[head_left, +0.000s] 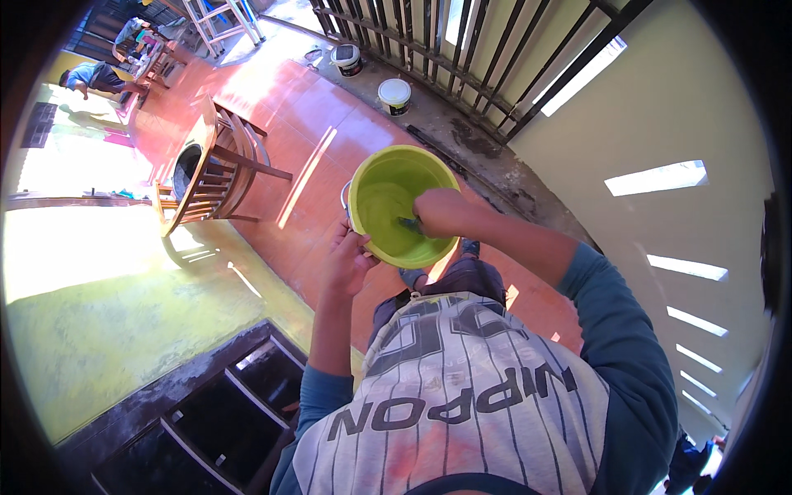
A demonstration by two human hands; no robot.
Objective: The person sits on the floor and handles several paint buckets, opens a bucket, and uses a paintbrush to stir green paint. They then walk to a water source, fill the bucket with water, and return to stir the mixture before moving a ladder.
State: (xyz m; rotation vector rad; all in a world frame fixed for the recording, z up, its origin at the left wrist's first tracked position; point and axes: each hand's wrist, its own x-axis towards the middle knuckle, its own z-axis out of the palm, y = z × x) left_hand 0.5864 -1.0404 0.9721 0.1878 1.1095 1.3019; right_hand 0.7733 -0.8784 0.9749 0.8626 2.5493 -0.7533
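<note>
A yellow-green bucket (360, 194) is held up in front of my body, its open mouth toward me. My left hand (351, 257) grips its near left rim, the thumb over the edge and the fingers on the outside wall. Inside the bucket, my right hand (441, 213) is closed on a small dark tool (409, 223); its working end is too unclear to name. The bucket's inside looks the same yellow-green, and I cannot tell how much it contains. A pale wire handle (345, 198) hangs at the bucket's left side.
On the reddish tiled floor (330, 107) to the left is a wooden chair (219, 169) with a dark bucket (188, 169). Two paint pails (394, 96) stand by the barred railing (429, 49). A stepladder (219, 25) and a bending person (95, 77) are farther off.
</note>
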